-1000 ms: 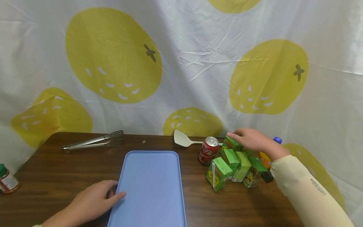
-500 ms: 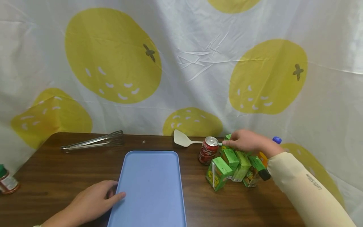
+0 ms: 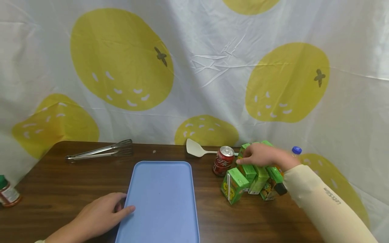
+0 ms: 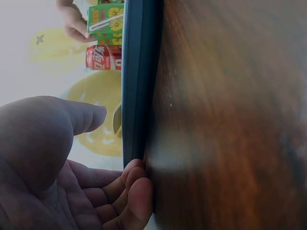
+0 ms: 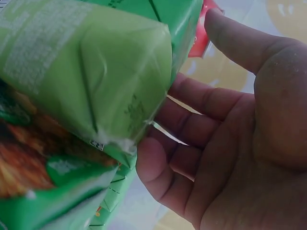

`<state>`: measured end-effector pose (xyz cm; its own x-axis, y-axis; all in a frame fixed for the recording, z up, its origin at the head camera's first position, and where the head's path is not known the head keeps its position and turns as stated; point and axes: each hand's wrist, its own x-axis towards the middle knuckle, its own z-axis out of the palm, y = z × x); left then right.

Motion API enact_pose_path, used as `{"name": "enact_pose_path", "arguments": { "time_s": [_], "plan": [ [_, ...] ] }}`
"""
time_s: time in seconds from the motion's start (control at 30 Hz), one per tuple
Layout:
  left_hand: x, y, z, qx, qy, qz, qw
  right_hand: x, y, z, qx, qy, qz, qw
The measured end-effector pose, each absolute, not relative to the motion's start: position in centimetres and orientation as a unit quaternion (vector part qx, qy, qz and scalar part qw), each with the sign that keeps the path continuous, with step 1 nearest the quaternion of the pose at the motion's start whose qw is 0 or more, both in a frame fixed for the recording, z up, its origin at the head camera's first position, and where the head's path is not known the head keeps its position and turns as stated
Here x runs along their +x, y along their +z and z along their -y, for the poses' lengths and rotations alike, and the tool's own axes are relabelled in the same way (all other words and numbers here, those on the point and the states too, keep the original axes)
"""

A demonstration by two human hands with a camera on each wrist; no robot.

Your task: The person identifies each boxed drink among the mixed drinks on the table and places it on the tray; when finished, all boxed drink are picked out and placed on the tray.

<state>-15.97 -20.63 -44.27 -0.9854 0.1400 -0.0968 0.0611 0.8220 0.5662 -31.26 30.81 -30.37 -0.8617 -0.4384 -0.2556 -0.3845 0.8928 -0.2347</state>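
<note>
My left hand (image 3: 100, 214) is at the left edge of a light blue tray (image 3: 161, 199). In the left wrist view its curled fingertips (image 4: 139, 191) touch the tray's side, while the thumb stays just above the rim. On the right, my right hand (image 3: 261, 157) reaches over a cluster of green drink cartons (image 3: 235, 185). In the right wrist view its fingers lie against the end of a light green carton (image 5: 124, 76), the thumb apart from it. A red cola can (image 3: 224, 162) stands left of the cartons. Some cartons are partly hidden by the hand.
A white spatula (image 3: 194, 148) lies behind the can. Metal tongs (image 3: 100, 152) rest at the back left. A small green-capped bottle (image 3: 9, 194) stands at the far left, and a blue-capped bottle (image 3: 296, 151) behind the right wrist. A patterned curtain (image 3: 209, 84) hangs behind the table.
My right hand has moved slightly left and towards me over the cartons, uncovering a green one at the back. The left hand and tray have stayed put.
</note>
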Motion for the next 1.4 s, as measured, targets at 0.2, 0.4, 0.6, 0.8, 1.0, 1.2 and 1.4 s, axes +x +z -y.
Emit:
{"name": "enact_pose_path", "arguments": {
  "time_s": [0.2, 0.4, 0.6, 0.8, 1.0, 1.2, 1.4],
  "plan": [
    [-16.0, -44.3, 20.7, 0.050, 0.298, -0.950, 0.073, -31.0, -30.7, -30.4, -0.235, -0.058, -0.960, 0.140],
    [-16.0, -44.3, 20.7, 0.051, 0.299, -0.950, 0.075, -30.2, -31.0, -29.9, -0.226, -0.042, -0.966, 0.122],
    [-15.9, -44.4, 20.7, 0.054, 0.295, -0.952, 0.069, -29.0, -31.6, -29.6, -0.207, -0.043, -0.973, 0.091],
    [-15.8, -44.4, 20.7, 0.055, 0.291, -0.953, 0.068, -27.9, -32.5, -29.3, -0.193, -0.028, -0.980, 0.028],
    [-15.8, -44.5, 20.7, 0.053, 0.297, -0.950, 0.080, -27.1, -33.7, -29.4, -0.177, -0.033, -0.983, -0.025],
    [-15.7, -44.7, 20.8, 0.052, 0.304, -0.947, 0.086, -26.5, -34.8, -29.5, -0.157, -0.049, -0.985, -0.057],
    [-15.7, -44.8, 20.9, 0.051, 0.308, -0.946, 0.085, -26.0, -35.3, -29.3, -0.159, -0.064, -0.982, -0.081]
  ]
}}
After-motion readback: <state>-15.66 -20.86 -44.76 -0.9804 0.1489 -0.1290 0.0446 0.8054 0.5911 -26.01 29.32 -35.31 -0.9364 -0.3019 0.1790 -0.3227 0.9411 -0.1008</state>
